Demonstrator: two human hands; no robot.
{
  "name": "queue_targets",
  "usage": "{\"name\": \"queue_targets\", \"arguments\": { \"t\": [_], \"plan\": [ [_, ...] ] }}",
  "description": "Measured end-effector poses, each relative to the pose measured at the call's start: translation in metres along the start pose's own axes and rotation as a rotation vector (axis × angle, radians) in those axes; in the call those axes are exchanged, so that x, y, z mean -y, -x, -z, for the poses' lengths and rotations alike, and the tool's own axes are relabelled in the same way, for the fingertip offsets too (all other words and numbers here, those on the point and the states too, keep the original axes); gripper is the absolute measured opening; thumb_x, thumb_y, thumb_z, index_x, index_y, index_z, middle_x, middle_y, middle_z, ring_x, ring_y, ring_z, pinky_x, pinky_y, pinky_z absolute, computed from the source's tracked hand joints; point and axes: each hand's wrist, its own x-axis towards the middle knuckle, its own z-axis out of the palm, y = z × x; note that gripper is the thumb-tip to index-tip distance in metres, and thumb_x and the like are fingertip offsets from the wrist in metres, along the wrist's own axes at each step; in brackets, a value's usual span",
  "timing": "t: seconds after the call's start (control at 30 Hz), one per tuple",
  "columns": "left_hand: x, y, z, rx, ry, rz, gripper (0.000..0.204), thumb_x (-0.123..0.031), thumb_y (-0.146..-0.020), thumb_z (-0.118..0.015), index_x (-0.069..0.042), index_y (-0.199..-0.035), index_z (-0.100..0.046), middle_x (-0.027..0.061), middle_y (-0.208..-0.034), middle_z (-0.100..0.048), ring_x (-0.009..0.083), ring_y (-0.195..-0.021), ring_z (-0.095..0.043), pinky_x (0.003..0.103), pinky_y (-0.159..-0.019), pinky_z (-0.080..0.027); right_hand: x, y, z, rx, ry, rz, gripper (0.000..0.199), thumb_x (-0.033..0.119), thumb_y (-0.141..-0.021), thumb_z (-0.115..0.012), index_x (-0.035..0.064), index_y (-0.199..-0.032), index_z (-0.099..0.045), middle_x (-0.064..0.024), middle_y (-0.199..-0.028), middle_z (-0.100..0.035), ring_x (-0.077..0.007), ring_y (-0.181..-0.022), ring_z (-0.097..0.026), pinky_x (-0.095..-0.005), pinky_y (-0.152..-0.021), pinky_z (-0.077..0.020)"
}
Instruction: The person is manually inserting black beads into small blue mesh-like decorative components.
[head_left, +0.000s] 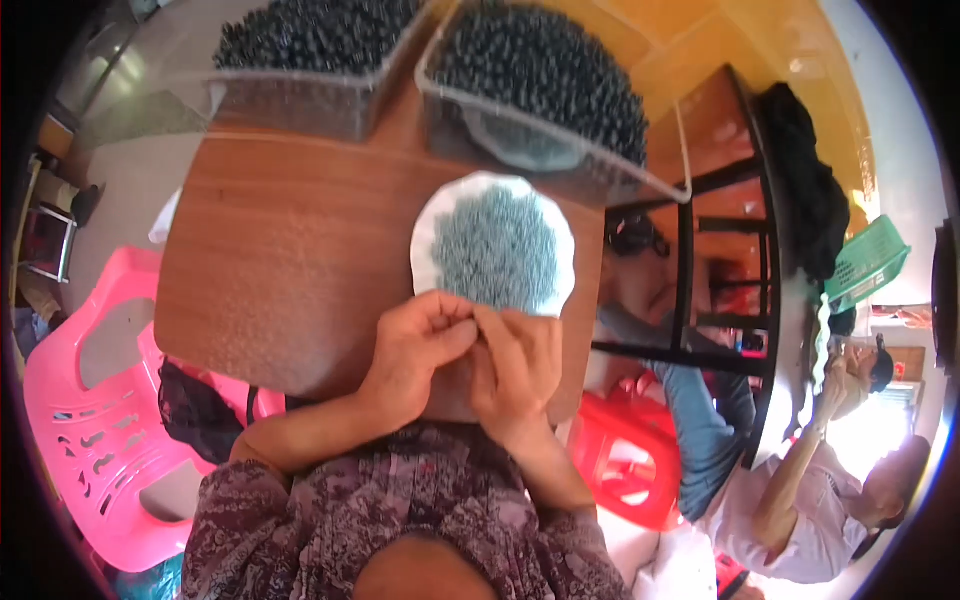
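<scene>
A white plate [424,245] with a wavy rim sits on the brown wooden table, heaped with many tiny blue-grey pieces [495,245]. My left hand [425,340] and my right hand [515,365] meet at the plate's near edge. Both have thumb and fingers pinched together, fingertips almost touching. Whatever lies between them is too small to make out. The fingers cover part of the plate's near rim.
Two clear plastic bins, a left one [290,105] and a right one [600,165], hold many small dark pieces at the table's [280,250] far side. A pink chair [95,420] stands left, a red stool [625,460] right. Another person [800,500] sits at the right by a black-framed table.
</scene>
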Motion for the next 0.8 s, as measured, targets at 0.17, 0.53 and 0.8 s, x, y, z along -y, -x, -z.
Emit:
{"name": "queue_targets", "arguments": {
  "t": [0.17, 0.53, 0.8],
  "plan": [
    [-0.042, -0.007, 0.006, 0.071, -0.125, -0.174, 0.016, -0.002, -0.088, -0.055, 0.003, -0.103, -0.055, 0.0084, -0.09, -0.063, 0.0135, -0.081, -0.06, 0.025, -0.076, -0.049, 0.004, -0.009, 0.01, -0.053, -0.145, -0.07, 0.048, -0.007, -0.068, -0.067, -0.0051, -0.114, -0.056, -0.0131, -0.088, -0.062, -0.0266, -0.072, -0.055, -0.0338, -0.062, -0.0449],
    [-0.212, -0.15, 0.054, -0.352, -0.948, -0.939, 0.02, -0.005, -0.079, -0.062, -0.003, -0.1, -0.061, 0.0013, -0.086, -0.062, 0.0078, -0.074, -0.055, 0.023, -0.068, -0.045, -0.053, -0.035, 0.04, -0.1, -0.133, -0.122, 0.021, -0.01, -0.07, -0.066, -0.0039, -0.089, -0.065, -0.0107, -0.074, -0.063, -0.0169, -0.066, -0.056, -0.0252, -0.059, -0.0441],
    [-0.205, -0.158, 0.052, -0.524, -1.52, -1.123, 0.028, -0.008, -0.073, -0.065, -0.003, -0.1, -0.061, 0.0108, -0.104, -0.06, 0.0298, -0.098, -0.057, 0.035, -0.083, -0.045, -0.087, -0.117, 0.065, -0.156, 0.001, -0.106, 0.013, -0.006, -0.071, -0.063, -0.0014, -0.083, -0.065, -0.0136, -0.077, -0.062, -0.0256, -0.07, -0.059, -0.0322, -0.064, -0.0464]
  ]
}}
